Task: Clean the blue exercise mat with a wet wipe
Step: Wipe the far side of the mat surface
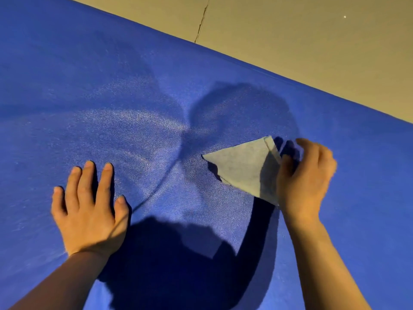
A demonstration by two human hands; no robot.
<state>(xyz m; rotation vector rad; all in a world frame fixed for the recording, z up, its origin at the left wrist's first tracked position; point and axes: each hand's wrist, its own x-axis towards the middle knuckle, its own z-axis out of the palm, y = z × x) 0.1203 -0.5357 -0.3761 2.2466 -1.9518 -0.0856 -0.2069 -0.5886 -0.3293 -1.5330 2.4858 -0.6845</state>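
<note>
Wiping mat [67, 74] w/ wet wipe [243, 166] — right hand [306, 175] pinches its right edge.
Left hand [89, 209] flat, fingers released, near-left — press wipe flatter, overlap strokes.

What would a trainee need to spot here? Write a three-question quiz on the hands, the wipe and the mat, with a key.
1. True or false: the left hand lies flat on the mat with its fingers spread.
2. Which hand holds the wipe? A) left B) right C) both
3. Fill in: past the far edge of the mat lies a tan ____ with a dark crack in it.

Key
1. True; it holds nothing.
2. B; the right hand grips the wipe at one edge, and the rest of the wipe spreads out toward the left hand.
3. floor; the crack runs down to the edge of the mat.
</note>
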